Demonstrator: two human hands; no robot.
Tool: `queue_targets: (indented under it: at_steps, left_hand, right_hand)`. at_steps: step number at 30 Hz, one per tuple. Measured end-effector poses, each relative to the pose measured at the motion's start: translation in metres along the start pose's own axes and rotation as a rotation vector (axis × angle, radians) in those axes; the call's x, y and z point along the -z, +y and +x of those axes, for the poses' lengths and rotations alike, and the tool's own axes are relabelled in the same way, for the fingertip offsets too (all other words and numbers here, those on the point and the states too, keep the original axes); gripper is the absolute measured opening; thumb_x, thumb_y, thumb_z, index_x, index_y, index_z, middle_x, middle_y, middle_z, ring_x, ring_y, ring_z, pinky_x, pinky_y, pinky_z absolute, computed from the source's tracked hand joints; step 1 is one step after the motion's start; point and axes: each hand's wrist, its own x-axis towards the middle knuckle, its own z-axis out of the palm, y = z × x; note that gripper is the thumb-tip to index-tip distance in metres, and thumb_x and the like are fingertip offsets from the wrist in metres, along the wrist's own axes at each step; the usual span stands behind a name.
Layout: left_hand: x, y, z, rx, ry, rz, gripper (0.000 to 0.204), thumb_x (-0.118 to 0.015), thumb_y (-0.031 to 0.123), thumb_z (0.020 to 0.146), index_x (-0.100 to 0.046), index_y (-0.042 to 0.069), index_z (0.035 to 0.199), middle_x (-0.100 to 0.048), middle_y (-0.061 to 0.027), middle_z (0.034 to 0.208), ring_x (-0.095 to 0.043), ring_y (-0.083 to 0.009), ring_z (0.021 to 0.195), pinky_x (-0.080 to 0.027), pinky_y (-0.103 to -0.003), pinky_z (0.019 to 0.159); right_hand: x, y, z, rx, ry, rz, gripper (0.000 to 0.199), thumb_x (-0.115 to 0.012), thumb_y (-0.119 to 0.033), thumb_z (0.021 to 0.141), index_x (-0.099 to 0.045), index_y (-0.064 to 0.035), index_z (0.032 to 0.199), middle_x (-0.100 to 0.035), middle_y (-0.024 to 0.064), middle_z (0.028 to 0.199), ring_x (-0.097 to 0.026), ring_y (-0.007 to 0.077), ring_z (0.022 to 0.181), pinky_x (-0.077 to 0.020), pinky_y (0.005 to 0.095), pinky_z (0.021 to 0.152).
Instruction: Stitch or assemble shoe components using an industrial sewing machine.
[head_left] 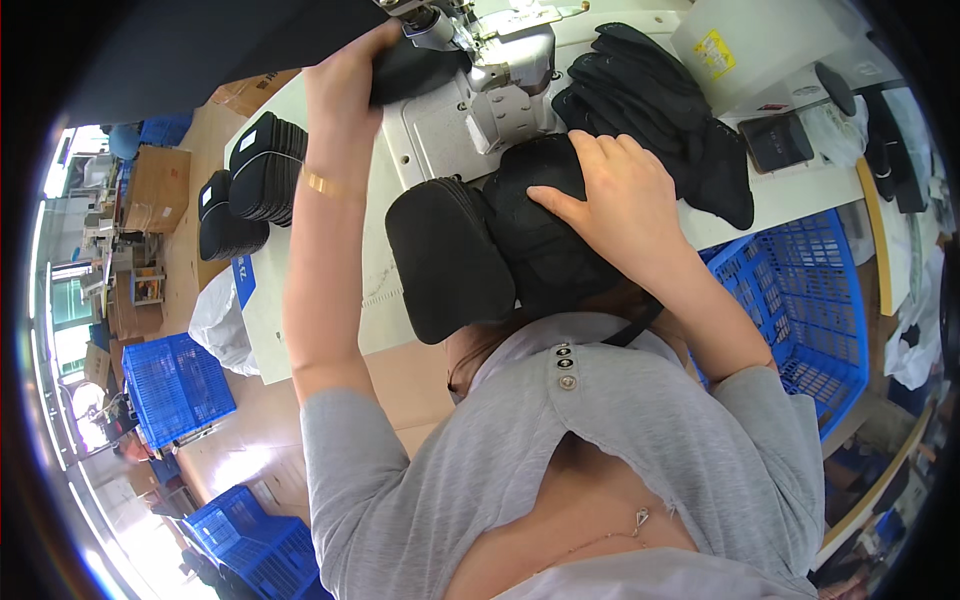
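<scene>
My left hand [352, 75] reaches far up and grips a black fabric piece [415, 68] beside the head of a white sewing machine [505, 75]. My right hand [615, 195] lies flat with spread fingers on a black padded piece [540, 250] on the white table [265, 320]. To the left of that piece a stack of similar black pieces [445, 260] leans at the table's near edge. A gold bracelet sits on my left wrist.
A heap of black pieces [650, 95] lies at the back right. More stacks of black pieces [262, 170] stand on the table's left end. Blue plastic crates sit at the right [810, 300] and on the floor at the left [175, 385]. Cardboard boxes stand at the far left.
</scene>
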Motion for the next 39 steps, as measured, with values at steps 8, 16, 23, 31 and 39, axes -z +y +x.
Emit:
queue_targets:
  at_steps: [8, 16, 23, 31, 39]
  left_hand:
    - [0.009, 0.02, -0.113, -0.362, -0.026, 1.224, 0.069, -0.082, 0.033, 0.078, -0.054, -0.006, 0.126, -0.057, -0.0206, 0.114, -0.058, -0.0348, 0.105, -0.048, -0.042, 0.086]
    - [0.009, 0.002, -0.204, -0.297, -0.108, 1.326, 0.082, -0.087, 0.034, 0.071, -0.047, -0.006, 0.13, -0.045, -0.0252, 0.135, -0.043, -0.0436, 0.126, -0.038, -0.049, 0.105]
    - [0.013, -0.002, -0.196, -0.019, -0.021, 1.162, 0.076, -0.085, 0.041, 0.069, -0.053, -0.006, 0.119, -0.053, -0.0197, 0.128, -0.051, -0.0383, 0.117, -0.039, -0.047, 0.102]
    - [0.0, 0.004, -0.203, -0.436, 0.016, 1.387, 0.075, -0.087, 0.033, 0.066, -0.051, -0.003, 0.121, -0.058, -0.0147, 0.109, -0.054, -0.0341, 0.106, -0.041, -0.042, 0.095]
    - [-0.004, 0.063, -0.179, 0.077, 0.213, -0.094, 0.044, -0.074, -0.003, 0.082, -0.06, 0.0, 0.124, -0.07, -0.0099, 0.105, -0.07, -0.0212, 0.088, -0.06, -0.037, 0.08]
  right_hand:
    - [0.002, 0.002, -0.003, -0.011, 0.046, 0.175, 0.043, -0.079, -0.02, 0.077, -0.064, -0.0009, 0.112, -0.061, 0.0098, 0.095, -0.059, 0.026, 0.087, -0.0464, 0.0379, 0.076]
    - [0.004, 0.003, 0.011, 0.181, 0.448, 0.564, 0.034, -0.066, 0.008, 0.085, -0.067, -0.0045, 0.116, -0.061, 0.0099, 0.096, -0.06, 0.0219, 0.07, -0.0487, 0.03, 0.06]
    - [0.017, 0.012, 0.01, 0.18, 0.584, 0.556, 0.028, -0.068, 0.009, 0.086, -0.066, 0.0029, 0.113, -0.068, 0.0153, 0.103, -0.067, 0.0247, 0.088, -0.0536, 0.0302, 0.078]
    - [0.016, 0.009, 0.004, 0.15, 0.567, 0.581, 0.03, -0.068, 0.01, 0.086, -0.064, 0.0049, 0.115, -0.069, 0.0155, 0.107, -0.067, 0.0256, 0.093, -0.0534, 0.0317, 0.083]
    - [0.042, 0.003, 0.023, 0.309, 0.738, 0.564, 0.023, -0.069, 0.01, 0.084, -0.069, 0.0003, 0.105, -0.067, 0.016, 0.1, -0.064, 0.0227, 0.081, -0.0519, 0.028, 0.07]
